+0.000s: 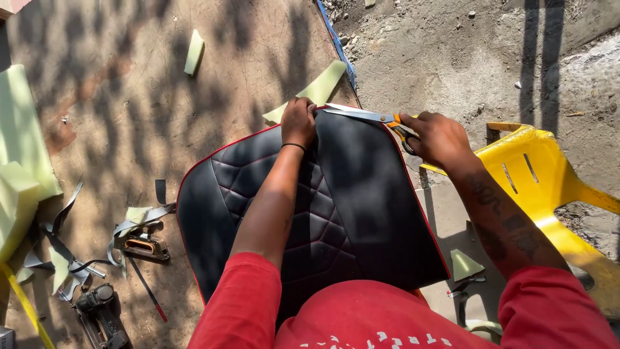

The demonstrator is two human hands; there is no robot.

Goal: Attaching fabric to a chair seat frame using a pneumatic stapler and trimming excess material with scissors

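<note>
- Head view: the left hand pinches the top edge of a black quilted seat cover with red piping, lying at centre.
- The right hand grips orange-handled scissors, blades open at the cover's twelve o'clock edge.
- A yellow plastic chair stands at three o'clock.
- A staple gun lies at nine o'clock among foam scraps.

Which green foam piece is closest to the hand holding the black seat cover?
The long foam strip just beyond the left hand; the other foam pieces lie farther away.
</note>
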